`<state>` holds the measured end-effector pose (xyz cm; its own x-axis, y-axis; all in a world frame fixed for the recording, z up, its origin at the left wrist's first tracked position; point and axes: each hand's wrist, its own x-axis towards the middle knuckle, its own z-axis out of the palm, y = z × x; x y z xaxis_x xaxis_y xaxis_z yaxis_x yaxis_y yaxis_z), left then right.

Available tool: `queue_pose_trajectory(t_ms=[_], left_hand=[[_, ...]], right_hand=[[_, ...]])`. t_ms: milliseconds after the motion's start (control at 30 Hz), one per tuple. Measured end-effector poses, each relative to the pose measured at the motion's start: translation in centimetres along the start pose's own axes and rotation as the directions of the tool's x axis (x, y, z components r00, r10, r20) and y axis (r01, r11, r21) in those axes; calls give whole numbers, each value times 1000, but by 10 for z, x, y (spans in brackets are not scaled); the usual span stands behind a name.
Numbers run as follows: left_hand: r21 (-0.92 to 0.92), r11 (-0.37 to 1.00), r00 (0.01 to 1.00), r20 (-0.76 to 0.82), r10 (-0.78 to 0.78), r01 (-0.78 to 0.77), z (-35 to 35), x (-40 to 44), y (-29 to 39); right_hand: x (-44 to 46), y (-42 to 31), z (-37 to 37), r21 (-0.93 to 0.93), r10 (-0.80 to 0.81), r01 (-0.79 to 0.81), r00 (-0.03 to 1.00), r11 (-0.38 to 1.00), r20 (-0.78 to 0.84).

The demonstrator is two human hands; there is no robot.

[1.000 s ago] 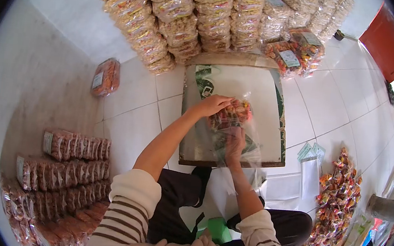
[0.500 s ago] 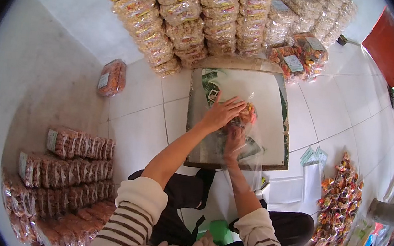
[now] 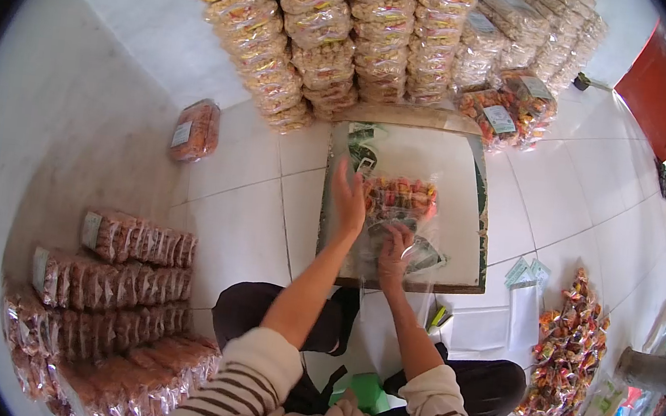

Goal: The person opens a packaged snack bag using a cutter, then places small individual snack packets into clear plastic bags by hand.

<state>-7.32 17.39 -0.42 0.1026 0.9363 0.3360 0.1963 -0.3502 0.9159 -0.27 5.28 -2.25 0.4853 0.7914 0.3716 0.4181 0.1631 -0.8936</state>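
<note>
A clear plastic bag (image 3: 425, 246) lies on the low board-topped table (image 3: 467, 165). Small red, orange and brown wrapped snacks (image 3: 403, 197) sit side by side in its far part. My left hand (image 3: 349, 197) is raised at the bag's left edge, fingers stretched upward and slightly blurred, holding nothing. My right hand (image 3: 395, 251) is at the near part of the bag, just below the snacks, with its fingers loosely bent and apart. Plastic surrounds this hand; whether it is fully inside the bag I cannot tell.
Tall stacks of bagged snacks (image 3: 311, 27) stand behind the table. Mixed snack packs (image 3: 514, 105) lie at the back right. Reddish packs (image 3: 123, 275) are piled at left, one pack (image 3: 195, 130) apart. Loose wrapped snacks (image 3: 571, 339), white sheets (image 3: 482, 329) and a yellow-black tool (image 3: 440, 317) lie at right.
My left hand has lifted off the snacks and moved left, uncovering them. The snacks now lie in a wider, neater row. My right hand has drawn slightly toward me.
</note>
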Motion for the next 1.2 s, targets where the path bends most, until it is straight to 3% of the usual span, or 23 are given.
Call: queue_pose_trajectory(t_ms=[33,67,133,200,333,433,500,533,600,633,667,700,733,767,800,833,867,900,967,1033,1167,1200], left_hand=[[-111,972,933,-275,-231,208,-2,-11,-1],[-109,973,932,-282,-229,206,-2,-24,-1],[-131,939,948,38,-316,319,2,-44,14],[-81,944,947,4,-321,320,6,-48,19],[85,941,945,-48,-323,326,8,-51,19],[87,922,926,-60,-372,376,10,-52,24],[36,934,930,-111,-349,355,18,-49,19],[-6,942,929,-167,-331,335,24,-49,14],[16,932,918,-181,-353,361,33,-38,7],[46,921,905,-207,-371,388,36,-29,14],[32,925,911,-187,-367,379,38,-22,22],[257,885,916,-213,-339,388,37,-14,39],[469,799,925,-231,-301,377,37,-11,47],[456,815,933,-207,-293,357,37,-8,54],[577,816,998,-65,9,31,39,-7,53],[640,710,948,102,301,-294,43,-8,58],[724,470,845,302,441,-504,58,-23,71],[705,478,832,305,463,-524,68,-29,59],[668,518,845,442,301,-534,90,-30,11],[679,501,844,434,317,-537,88,-32,18],[693,493,846,487,218,-526,78,-31,51],[710,478,852,483,204,-517,80,-30,57]], right_hand=[[-1,2,2,6,-1,1,1000,1000,3],[0,4,3,-18,-20,21,998,1000,55],[0,20,12,-42,-40,45,993,998,107],[9,28,22,15,-241,241,967,970,83],[15,20,21,46,-144,138,974,989,175],[18,19,21,9,-153,154,965,988,213],[19,13,15,72,-102,85,952,994,288],[16,14,11,59,-102,89,954,994,281],[7,16,-1,-87,-260,292,928,952,267],[-2,23,-11,-107,-264,299,930,948,257],[-15,29,-25,-201,-165,259,906,945,391],[-23,31,-38,-299,-48,226,864,927,502],[-27,16,-54,-320,-155,356,844,878,513],[-29,9,-66,-346,-153,356,855,868,495],[-33,7,-79,-355,-128,392,804,849,581],[-41,10,-90,-360,-97,426,745,830,660],[-50,11,-109,-410,-16,430,705,805,709],[-58,17,-116,-435,-12,429,723,792,690],[-67,24,-124,-384,-75,525,657,760,750],[-73,3,-135,-396,-102,525,688,753,718],[-72,-16,-150,-445,-30,453,725,772,688],[-72,-1,-153,-418,75,310,722,854,688]])
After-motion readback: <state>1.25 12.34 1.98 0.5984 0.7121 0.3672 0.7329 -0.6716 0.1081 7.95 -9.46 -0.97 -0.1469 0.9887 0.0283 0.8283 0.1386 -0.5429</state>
